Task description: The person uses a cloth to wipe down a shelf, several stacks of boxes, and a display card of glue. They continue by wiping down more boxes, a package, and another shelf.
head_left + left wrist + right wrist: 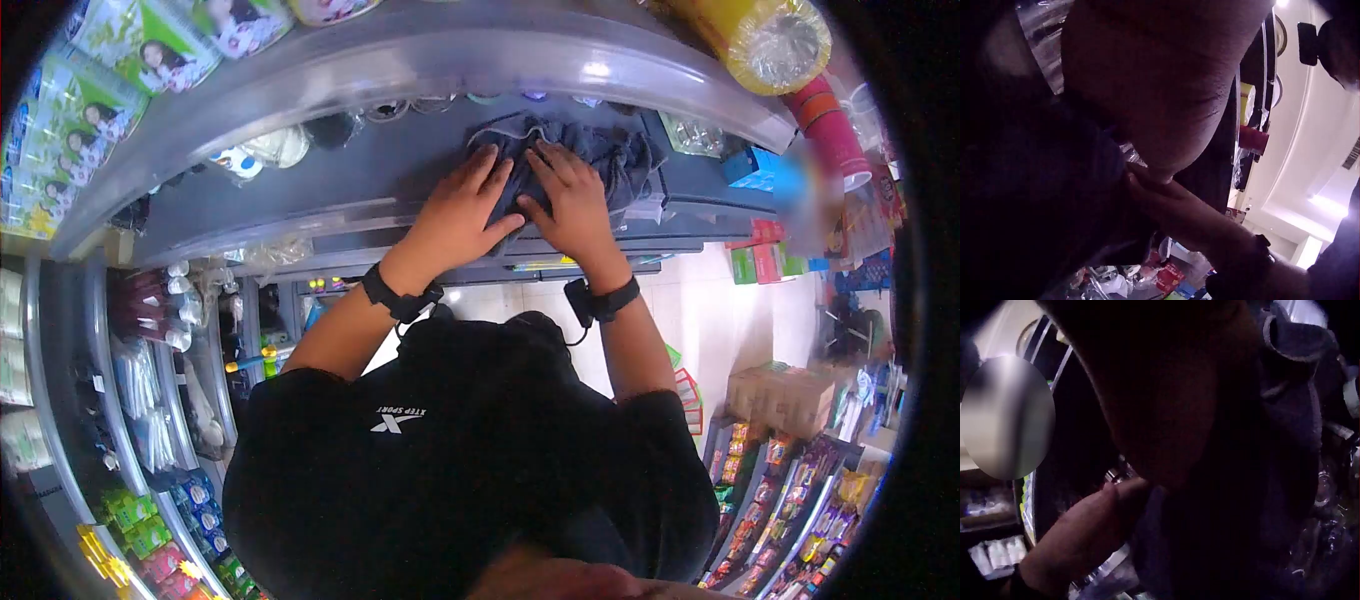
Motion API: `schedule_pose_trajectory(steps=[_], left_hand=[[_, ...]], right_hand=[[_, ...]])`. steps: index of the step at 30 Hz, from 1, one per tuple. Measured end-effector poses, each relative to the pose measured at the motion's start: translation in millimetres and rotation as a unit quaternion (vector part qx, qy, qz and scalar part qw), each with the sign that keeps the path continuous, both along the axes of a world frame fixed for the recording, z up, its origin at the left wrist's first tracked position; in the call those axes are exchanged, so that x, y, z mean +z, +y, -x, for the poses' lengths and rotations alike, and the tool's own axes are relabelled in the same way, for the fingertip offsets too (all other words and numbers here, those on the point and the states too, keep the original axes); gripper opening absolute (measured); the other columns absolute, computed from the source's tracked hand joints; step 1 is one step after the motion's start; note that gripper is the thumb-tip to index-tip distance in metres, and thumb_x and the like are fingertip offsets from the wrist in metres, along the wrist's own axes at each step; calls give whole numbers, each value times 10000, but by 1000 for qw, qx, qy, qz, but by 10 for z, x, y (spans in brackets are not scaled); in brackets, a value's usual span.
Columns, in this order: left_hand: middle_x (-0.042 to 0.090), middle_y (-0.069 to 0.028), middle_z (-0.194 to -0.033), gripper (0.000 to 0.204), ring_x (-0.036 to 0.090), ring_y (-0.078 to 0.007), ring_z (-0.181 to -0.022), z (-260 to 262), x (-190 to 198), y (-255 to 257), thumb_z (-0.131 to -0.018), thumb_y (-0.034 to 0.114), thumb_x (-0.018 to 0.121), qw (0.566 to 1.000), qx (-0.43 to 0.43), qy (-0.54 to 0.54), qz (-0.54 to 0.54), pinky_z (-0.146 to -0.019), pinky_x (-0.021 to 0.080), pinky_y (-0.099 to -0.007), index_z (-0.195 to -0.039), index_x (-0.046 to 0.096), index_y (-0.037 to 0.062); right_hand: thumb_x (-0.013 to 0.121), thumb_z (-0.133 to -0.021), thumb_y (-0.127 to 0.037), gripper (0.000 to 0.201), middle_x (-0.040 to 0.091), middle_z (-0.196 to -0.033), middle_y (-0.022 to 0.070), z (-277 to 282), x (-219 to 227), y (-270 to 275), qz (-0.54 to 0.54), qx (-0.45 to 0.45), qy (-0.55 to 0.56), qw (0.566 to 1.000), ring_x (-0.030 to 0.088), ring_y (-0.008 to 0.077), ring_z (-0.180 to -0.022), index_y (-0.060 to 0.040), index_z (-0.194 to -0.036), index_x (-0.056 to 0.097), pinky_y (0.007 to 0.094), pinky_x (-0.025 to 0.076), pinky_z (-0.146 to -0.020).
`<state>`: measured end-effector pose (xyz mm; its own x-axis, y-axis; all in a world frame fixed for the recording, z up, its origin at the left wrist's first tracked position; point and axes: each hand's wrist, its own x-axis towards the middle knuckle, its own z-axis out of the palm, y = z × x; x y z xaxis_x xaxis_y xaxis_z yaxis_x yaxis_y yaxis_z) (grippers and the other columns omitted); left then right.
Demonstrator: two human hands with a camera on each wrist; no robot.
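Note:
A crumpled dark grey cloth [628, 160] lies on the grey shelf [370, 180] in the head view. My left hand [465, 208] rests on its left part, fingers extended forward and thumb pointing right. Beside it, my right hand [572, 208] lies flat over the middle of the cloth, with fingers reaching away from me. The two thumbs come close together near the shelf's front. In the right wrist view, a fold of the cloth [1297, 347] rises past the dim hand. Both wrist views are dark, and the palms are hidden.
Clear-wrapped items [280, 147] stand along the back left of the shelf, and a blue box [752, 168] sits at its right. An upper shelf edge [440, 55] overhangs the hands. A yellow wrapped roll [775, 45] juts out at upper right. A cardboard box [780, 398] stands behind, right.

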<state>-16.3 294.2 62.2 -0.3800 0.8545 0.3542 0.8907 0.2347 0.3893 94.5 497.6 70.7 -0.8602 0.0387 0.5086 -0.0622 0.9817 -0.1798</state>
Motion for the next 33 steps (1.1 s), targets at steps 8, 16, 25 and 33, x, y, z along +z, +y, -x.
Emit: schedule_pose_trajectory(steps=[8,16,25,33], left_hand=[[384,-337,-1636,756,355,-491,-1537,-128,11,549,-1034,482,615,988,88,78,96,-1278,296,-521,-1529,485,-74],[395,-296,-1651,695,384,-447,-1537,-792,-16,1714,-1024,402,625,988,68,101,98,-1271,305,-536,-1515,506,-75],[416,-285,-1640,562,435,-419,-1516,-1486,-1,3084,-990,202,640,981,30,133,136,-1257,363,-492,-1454,548,-102],[447,-269,-1614,586,436,-421,-1510,-1875,-151,3449,-946,184,704,995,13,97,34,-1260,350,-514,-1441,553,-91]], right_hand=[[780,-889,-317,709,560,-1555,223,-171,-12,490,90,69,-32,993,534,410,-1435,-38,-1506,571,491,407,-1209],[794,-861,-319,703,504,-1614,200,-729,-101,1602,77,102,-38,991,504,387,-1471,-69,-1487,594,483,406,-1219],[776,-873,-161,609,554,-1575,171,-1568,-53,2793,111,98,9,989,547,384,-1422,-65,-1453,614,483,404,-1216],[756,-803,20,363,723,-1328,112,-1783,-304,3360,194,113,81,971,662,350,-1238,-51,-1158,736,463,486,-1081]])
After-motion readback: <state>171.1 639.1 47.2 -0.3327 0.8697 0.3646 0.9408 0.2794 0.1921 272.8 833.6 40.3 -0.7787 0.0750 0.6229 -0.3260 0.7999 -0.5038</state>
